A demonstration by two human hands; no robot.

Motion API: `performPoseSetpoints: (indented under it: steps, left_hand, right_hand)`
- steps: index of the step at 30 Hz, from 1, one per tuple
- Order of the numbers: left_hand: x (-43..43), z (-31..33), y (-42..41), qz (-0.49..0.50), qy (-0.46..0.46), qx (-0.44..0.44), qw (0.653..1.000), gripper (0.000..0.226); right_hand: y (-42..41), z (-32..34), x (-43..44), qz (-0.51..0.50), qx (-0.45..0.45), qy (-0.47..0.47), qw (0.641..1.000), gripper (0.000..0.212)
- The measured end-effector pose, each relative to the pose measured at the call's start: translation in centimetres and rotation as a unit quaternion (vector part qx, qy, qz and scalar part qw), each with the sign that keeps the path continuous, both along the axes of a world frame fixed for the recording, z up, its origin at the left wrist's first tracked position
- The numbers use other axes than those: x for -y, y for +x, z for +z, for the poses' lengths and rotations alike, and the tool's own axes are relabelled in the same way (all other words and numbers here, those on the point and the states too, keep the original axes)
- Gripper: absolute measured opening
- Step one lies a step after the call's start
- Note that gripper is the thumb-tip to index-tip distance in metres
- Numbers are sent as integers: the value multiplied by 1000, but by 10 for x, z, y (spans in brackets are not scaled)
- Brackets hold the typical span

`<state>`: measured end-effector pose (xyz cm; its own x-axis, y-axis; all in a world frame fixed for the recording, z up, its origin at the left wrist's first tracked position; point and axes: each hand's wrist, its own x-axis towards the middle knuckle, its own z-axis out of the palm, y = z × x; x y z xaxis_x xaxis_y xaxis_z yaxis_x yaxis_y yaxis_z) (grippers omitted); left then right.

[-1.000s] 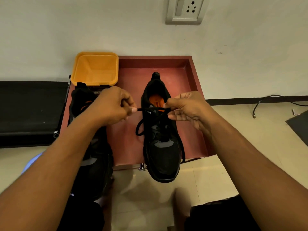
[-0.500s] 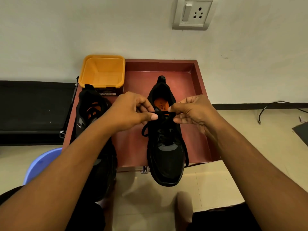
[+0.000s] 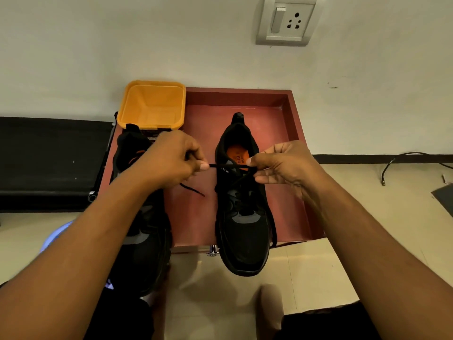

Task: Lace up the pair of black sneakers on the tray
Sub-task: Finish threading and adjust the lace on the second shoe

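While both hands work at the collar of the right sneaker [image 3: 245, 229], a short run of black lace [image 3: 228, 166] is stretched taut between them, just in front of the orange insole. The left hand [image 3: 171, 160] has its grip pinched shut on the lace between thumb and forefinger. The right hand [image 3: 284, 168] pinches the other side the same way. Both shoes stand on the red tray [image 3: 196, 217], toes overhanging its near edge, the left sneaker [image 3: 149, 246] partly hidden under the forearm. A loose end [image 3: 192, 190] shows below the left hand. The lace looks thin, soft and limp, likely to slip, so it is best held near the tip. The shoe seems light and may shift when tugged.
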<state>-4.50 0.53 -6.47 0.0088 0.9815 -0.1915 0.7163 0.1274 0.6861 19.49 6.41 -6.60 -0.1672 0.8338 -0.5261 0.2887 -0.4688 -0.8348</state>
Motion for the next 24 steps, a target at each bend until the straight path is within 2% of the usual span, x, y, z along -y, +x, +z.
performPoseSetpoints:
  steps: [2, 3, 7, 8, 10, 12, 14, 17, 18, 22, 24]
  left_hand:
    - [0, -4, -11, 14, -4, -42, 999, 12]
    - [1, -5, -9, 12, -2, -35, 999, 12]
    - [5, -1, 18, -24, 3, 94, 995, 5]
    - [4, -1, 17, -20, 10, 81, 996, 5]
    - [1, -2, 4, -4, 10, -2, 1000, 10]
    - [0, -4, -11, 10, -16, -52, 998, 12]
    - [3, -4, -10, 5, -25, -23, 999, 10]
    - [8, 0, 13, -32, -19, 86, 996, 4]
    - [7, 0, 15, -32, -13, 86, 996, 2]
    - [2, -1, -12, 15, -17, -49, 999, 12]
    - [4, -3, -16, 21, -27, -28, 999, 12]
  right_hand:
    - [2, 0, 0, 1, 0, -6, 1000, 27]
    - [3, 0, -1, 2, 1, -7, 1000, 28]
    - [6, 1, -5, 13, 20, -5, 1000, 34]
    - [7, 2, -6, 22, 26, -5, 999, 35]
    - [7, 2, -6, 36, 35, -10, 999, 33]
    - [7, 1, -6, 36, 34, -12, 999, 30]
    - [7, -2, -7, 31, 35, -7, 999, 28]
    - [5, -3, -9, 31, 45, -4, 999, 27]
    - [4, -3, -9, 32, 46, -5, 998, 27]
    - [4, -2, -9, 31, 45, -20, 998, 36]
    - [5, -3, -9, 33, 49, -20, 998, 40]
